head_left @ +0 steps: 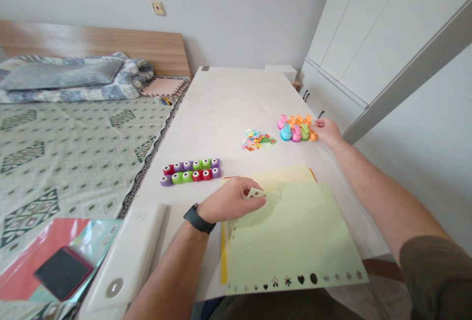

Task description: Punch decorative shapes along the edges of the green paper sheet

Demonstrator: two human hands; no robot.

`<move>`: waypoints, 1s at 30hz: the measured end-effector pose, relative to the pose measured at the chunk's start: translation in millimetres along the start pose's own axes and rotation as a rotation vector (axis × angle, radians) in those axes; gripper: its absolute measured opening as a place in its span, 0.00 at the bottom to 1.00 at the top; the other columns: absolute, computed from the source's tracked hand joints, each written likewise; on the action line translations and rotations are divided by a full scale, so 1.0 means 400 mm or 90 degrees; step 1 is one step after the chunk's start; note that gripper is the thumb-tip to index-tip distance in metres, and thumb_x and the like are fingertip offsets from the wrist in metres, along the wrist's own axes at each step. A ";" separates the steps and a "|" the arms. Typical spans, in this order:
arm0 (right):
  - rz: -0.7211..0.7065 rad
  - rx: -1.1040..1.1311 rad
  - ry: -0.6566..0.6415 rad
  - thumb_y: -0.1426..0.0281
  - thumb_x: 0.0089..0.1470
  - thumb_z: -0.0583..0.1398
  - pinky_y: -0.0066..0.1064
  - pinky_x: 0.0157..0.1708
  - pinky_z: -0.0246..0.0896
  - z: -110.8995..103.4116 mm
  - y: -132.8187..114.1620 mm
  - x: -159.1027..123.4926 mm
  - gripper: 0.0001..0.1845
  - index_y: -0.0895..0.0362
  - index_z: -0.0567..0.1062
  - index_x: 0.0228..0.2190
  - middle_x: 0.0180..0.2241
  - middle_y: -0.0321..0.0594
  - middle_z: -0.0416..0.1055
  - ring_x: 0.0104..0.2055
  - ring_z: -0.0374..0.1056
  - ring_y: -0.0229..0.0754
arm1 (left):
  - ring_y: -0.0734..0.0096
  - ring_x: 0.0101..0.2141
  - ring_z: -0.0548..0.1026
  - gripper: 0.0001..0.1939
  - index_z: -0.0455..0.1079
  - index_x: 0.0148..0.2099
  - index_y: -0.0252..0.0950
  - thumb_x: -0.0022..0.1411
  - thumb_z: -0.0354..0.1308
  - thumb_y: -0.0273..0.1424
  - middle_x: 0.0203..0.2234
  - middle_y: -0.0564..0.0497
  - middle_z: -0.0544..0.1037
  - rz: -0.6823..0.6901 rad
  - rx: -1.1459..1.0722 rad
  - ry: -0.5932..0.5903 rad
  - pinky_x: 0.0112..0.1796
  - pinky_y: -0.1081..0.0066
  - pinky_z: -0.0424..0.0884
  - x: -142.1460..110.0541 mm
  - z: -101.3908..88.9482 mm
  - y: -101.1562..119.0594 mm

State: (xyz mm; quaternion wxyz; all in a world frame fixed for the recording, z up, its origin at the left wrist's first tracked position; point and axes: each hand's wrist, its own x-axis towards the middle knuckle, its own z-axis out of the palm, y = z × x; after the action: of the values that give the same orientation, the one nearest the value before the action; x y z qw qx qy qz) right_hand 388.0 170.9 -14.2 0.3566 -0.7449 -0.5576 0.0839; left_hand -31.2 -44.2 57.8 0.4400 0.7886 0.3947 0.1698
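Observation:
My left hand (236, 199), with a dark watch on its wrist, pinches a small pale paper piece (257, 192) with star-shaped cutouts. Below it lies a large light green sheet (295, 236), punched with hearts, stars and other shapes along its front and left edges. At the right, the closed fingers of my right hand (327, 132) are on an orange craft punch (313, 136) at the end of a cluster of bigger lever punches (296, 133) in pink, blue, green and orange. Part of my right fingers' grip is hidden.
Colourful paper cutouts (256, 140) lie in a pile mid-table. Two rows of small craft punches (191, 171) stand at the left. A long white device (127, 261) runs along the table's left edge, beside the bed (84, 162). Yellow sheets (223, 261) show under the green one.

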 end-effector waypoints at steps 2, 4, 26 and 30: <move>-0.003 -0.003 0.006 0.57 0.45 0.66 0.42 0.43 0.67 0.005 -0.003 0.003 0.24 0.55 0.77 0.43 0.41 0.46 0.78 0.41 0.74 0.51 | 0.73 0.28 0.72 0.16 0.78 0.39 0.33 0.61 0.58 0.41 0.27 0.51 0.77 -0.002 0.004 0.004 0.29 0.75 0.64 0.000 0.001 0.000; -0.010 -0.001 0.012 0.58 0.46 0.66 0.43 0.45 0.67 0.008 -0.003 0.005 0.23 0.55 0.77 0.43 0.41 0.46 0.78 0.42 0.74 0.51 | 0.73 0.28 0.72 0.16 0.78 0.39 0.33 0.61 0.58 0.41 0.26 0.51 0.77 -0.002 0.005 0.008 0.29 0.75 0.64 0.000 0.000 0.002; -0.183 -0.088 0.050 0.56 0.51 0.60 0.48 0.57 0.57 -0.012 -0.054 -0.068 0.28 0.57 0.70 0.50 0.52 0.53 0.70 0.55 0.64 0.56 | 0.71 0.29 0.73 0.16 0.78 0.38 0.33 0.61 0.58 0.41 0.25 0.50 0.77 0.006 0.010 0.006 0.29 0.74 0.66 -0.002 -0.005 0.007; -0.304 -0.156 0.003 0.60 0.45 0.64 0.50 0.60 0.51 -0.014 -0.061 -0.093 0.32 0.55 0.68 0.52 0.53 0.52 0.68 0.58 0.60 0.59 | 0.70 0.29 0.73 0.16 0.78 0.38 0.33 0.61 0.58 0.41 0.25 0.50 0.77 0.008 0.008 0.003 0.29 0.74 0.65 -0.002 -0.006 0.008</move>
State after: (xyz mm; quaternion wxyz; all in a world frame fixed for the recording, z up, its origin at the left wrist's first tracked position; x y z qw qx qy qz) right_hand 358.4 138.3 -4.9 0.2749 -0.6300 -0.7227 -0.0723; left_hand -31.6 -44.6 62.0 0.4327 0.7934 0.3919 0.1722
